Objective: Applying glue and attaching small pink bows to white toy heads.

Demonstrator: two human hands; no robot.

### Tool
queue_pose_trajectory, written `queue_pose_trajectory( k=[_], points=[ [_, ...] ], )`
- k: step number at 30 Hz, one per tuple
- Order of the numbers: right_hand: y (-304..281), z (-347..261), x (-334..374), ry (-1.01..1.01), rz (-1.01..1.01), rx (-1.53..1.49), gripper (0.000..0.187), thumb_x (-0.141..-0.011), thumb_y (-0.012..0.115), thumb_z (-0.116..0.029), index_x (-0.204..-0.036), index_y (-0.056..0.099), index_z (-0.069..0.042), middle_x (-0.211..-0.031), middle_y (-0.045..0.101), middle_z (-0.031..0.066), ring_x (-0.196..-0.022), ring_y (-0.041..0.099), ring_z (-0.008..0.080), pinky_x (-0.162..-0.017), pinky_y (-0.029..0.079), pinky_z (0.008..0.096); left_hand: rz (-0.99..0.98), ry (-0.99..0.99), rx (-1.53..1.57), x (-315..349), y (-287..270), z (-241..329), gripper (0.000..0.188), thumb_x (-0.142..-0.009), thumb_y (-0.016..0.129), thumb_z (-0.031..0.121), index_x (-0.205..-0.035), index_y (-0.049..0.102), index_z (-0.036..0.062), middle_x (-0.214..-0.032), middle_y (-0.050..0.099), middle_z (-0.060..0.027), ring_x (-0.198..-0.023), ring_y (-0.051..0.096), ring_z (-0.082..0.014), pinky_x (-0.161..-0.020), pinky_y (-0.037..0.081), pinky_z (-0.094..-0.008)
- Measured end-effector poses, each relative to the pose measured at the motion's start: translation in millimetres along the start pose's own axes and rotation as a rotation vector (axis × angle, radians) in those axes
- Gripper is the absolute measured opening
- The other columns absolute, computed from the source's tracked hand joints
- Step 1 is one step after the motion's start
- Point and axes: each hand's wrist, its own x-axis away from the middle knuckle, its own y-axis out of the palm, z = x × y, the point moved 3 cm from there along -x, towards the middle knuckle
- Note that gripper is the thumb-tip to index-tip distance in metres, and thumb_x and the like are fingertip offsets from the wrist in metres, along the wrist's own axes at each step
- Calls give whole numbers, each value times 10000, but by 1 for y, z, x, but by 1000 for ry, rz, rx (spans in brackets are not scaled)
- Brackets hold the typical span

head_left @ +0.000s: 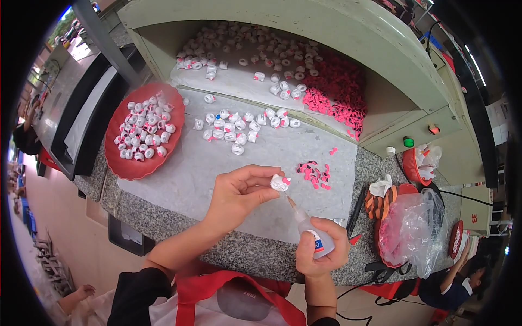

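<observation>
My left hand [234, 196] pinches a small white figure head [279, 185] with a pink bow between thumb and fingertips, raised over the sheet. In my right hand [323, 258] is a clear squeeze bottle [311, 227] of liquid, its thin nozzle pointing up at the white head; whether the tip touches it I cannot tell. To the right of these lies a loose cluster of small pink pieces [314, 175], some with dark faces. Beyond my left hand, several more white heads [230, 127] sit in a group on the white sheet [201, 168].
A red scalloped tray [130, 173] full of white heads stands at left. The pale green shelf [304, 13] at the back holds more heads and a pink heap [334, 106]. On the right are a red basket [411, 168], an orange-black striped item [379, 205] and plastic bags [416, 231].
</observation>
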Motion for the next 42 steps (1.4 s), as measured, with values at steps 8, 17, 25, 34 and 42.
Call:
queue_pose_trajectory(
  k=[8, 17, 25, 34, 42],
  points=[
    [0, 1, 0, -13, 12, 1, 258, -630, 610, -20, -867, 531, 46, -732, 609, 122, -535, 595, 212, -502, 485, 280, -10, -40, 32, 0, -1, -1, 338, -726, 589, -93, -1056, 527, -50, -1006, 594, -145, -905, 589, -177, -787, 486, -264],
    [-4, -1, -4, -46, -24, 46, 241, -644, 610, -27, -862, 534, 45, -727, 610, 116, -540, 599, 211, -502, 487, 280, 11, -38, 49, 0, -3, -2, 347, -713, 601, -89, -1051, 534, -40, -1008, 596, -141, -913, 586, -167, -796, 476, -264],
    [-3, -2, -1, 23, 5, 5, 221, -662, 610, -83, -847, 559, 28, -724, 608, 108, -565, 587, 191, -528, 473, 264, -21, -54, 50, 0, 0, -2, 344, -711, 600, -94, -1047, 539, -47, -1008, 595, -140, -913, 584, -180, -792, 486, -274],
    [-7, 67, -7, 854, 67, -447, 239, -733, 571, -127, -889, 558, 53, -669, 564, 75, -612, 562, 149, -536, 458, 258, 96, -18, 9, -3, -22, -7, 331, -716, 586, -98, -1038, 542, -33, -975, 604, -108, -884, 589, -144, -763, 472, -249],
    [53, 112, -34, 589, -386, 796, 264, -649, 681, -207, -849, 627, -43, -786, 625, 124, -700, 606, 266, -658, 478, 326, 112, 41, 59, -3, -25, -6, 322, -737, 584, -82, -1049, 521, -33, -965, 603, -100, -861, 594, -143, -763, 472, -244]
  ],
)
